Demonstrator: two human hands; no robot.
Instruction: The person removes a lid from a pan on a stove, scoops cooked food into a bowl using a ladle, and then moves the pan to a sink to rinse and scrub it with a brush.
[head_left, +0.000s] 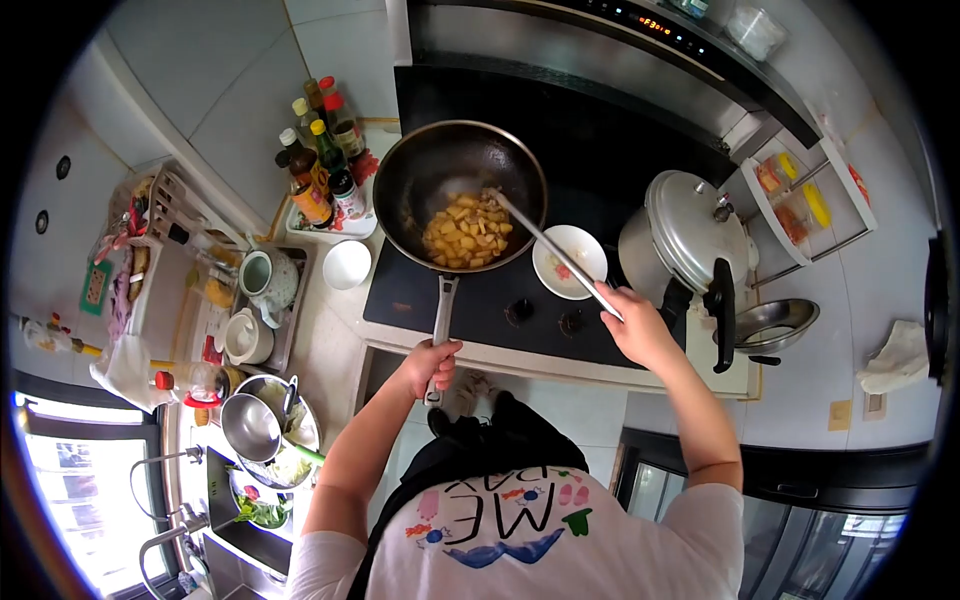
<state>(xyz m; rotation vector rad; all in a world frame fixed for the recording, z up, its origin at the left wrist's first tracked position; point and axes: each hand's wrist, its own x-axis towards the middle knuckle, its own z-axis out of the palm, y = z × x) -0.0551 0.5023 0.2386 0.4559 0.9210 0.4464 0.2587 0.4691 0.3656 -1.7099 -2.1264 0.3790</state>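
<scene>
My left hand [434, 368] is wrapped round the long metal handle of a dark wok [410, 165] on the black stove top. In the wok lie browned cubes [465, 232] that look like diced potato, heaped toward the near side. My right hand [634, 318] grips the long metal handle of a cooking utensil [560, 252], probably a spatula or ladle. Its head touches the food at the right of the heap and is partly hidden there. Just right of the wok, beneath the utensil's handle, stands a white bowl [585, 245] with a few reddish bits in it.
A silver pressure cooker [680, 225] stands at the right of the stove. Several sauce bottles [325, 150] fill a tray at the back left. Nearer lie a small white bowl [347, 265], a saucepan [251, 427] and the sink [255, 545]. A range hood [640, 40] overhangs the back.
</scene>
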